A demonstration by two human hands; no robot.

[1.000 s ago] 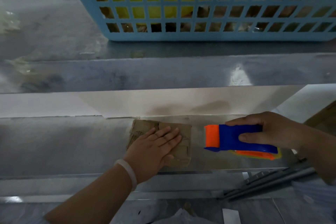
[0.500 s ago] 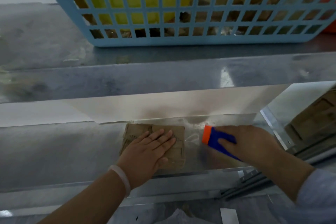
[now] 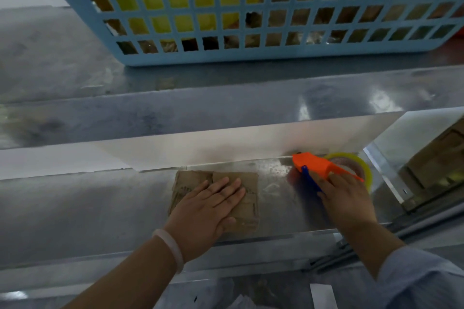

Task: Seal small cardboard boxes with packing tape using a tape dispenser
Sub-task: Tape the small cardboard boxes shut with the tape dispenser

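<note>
A small brown cardboard box (image 3: 248, 183) lies flat on the grey metal shelf (image 3: 88, 203) in the middle of the view. My left hand (image 3: 208, 206) presses on it with straight fingers and covers its lower left part. To the right, my right hand (image 3: 344, 198) grips the blue handle of the orange and blue tape dispenser (image 3: 319, 165). The dispenser is tipped onto the shelf, and its roll of clear tape (image 3: 356, 165) shows behind my knuckles. A gap of bare shelf separates the dispenser from the box.
A blue plastic basket (image 3: 251, 55) with yellow and brown contents stands on the upper shelf behind. A white upright panel (image 3: 226, 148) backs the lower shelf. More cardboard (image 3: 437, 153) sits at the right behind a metal divider. Grey rods (image 3: 401, 233) lie at lower right.
My right hand has carried the dispenser from mid-air down to the shelf and turned it so the tape roll shows. My left hand has stayed on the box.
</note>
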